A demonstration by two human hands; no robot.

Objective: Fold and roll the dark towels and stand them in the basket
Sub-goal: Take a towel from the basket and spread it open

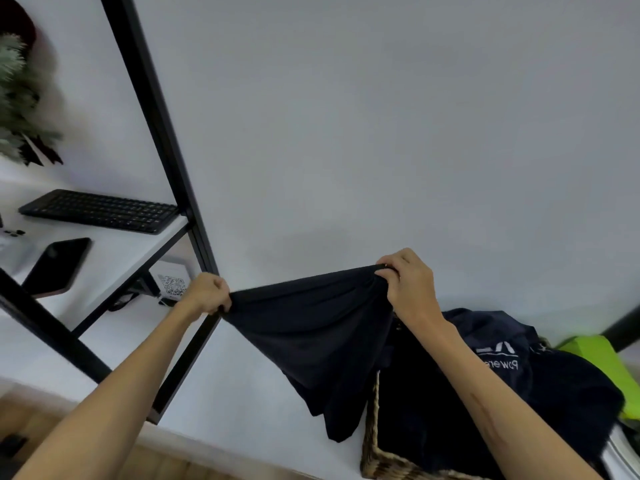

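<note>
Dark towel held taut above the basket

The woven basket sat nearest, at lower right, dark fabric piled inside. Above it, the left hand and right hand, held apart, each gripped a top corner of the dark towel; its upper edge ran left to right, the rest hanging toward the basket's left rim.

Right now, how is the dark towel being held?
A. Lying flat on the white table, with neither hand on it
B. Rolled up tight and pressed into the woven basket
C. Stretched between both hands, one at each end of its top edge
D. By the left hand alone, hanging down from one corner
C: the left hand and the right hand each grip an end of the dark towel, whose top edge runs taut between them.
</note>
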